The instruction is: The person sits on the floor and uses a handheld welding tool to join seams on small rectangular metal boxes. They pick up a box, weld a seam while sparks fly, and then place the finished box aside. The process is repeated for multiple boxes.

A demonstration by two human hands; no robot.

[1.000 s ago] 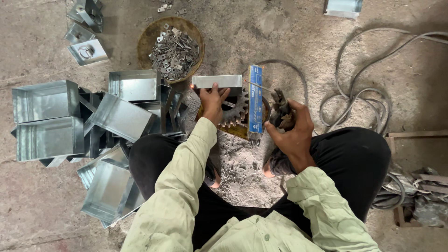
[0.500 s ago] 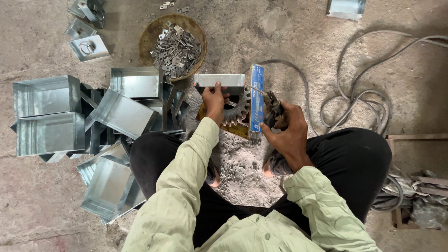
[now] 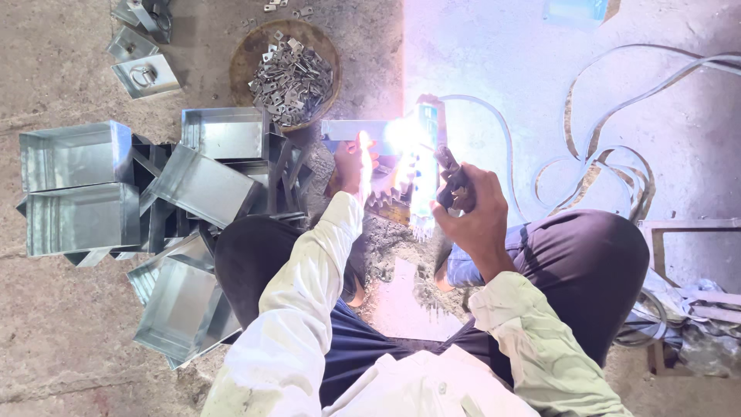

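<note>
Overhead view of a seated person welding on the floor. The left hand (image 3: pixel 349 164) presses flat, fingers together, on a small sheet-metal box (image 3: pixel 356 131) lying just above the knees, beside a toothed gear-like block (image 3: pixel 390 202). The right hand (image 3: pixel 472 212) is closed round a dark electrode holder (image 3: pixel 449 176), whose tip meets the box's right end at the arc flash (image 3: pixel 401 137). Judged from its thin folded walls, the box is light and stiff, with sharp edges, and probably hot near the seam; it is best held at the end away from the arc, where the left hand sits. The holder appears rigid and trails a looping cable (image 3: pixel 587 147). The glare hides the weld point, the box's right end and the pale upright piece (image 3: pixel 427 166) beside it; the left fingertips are washed out. To the left lie stacked open metal boxes (image 3: pixel 73 185), and above, a round dish of small brackets (image 3: pixel 289 69). The legs hide the floor beneath them.
</note>
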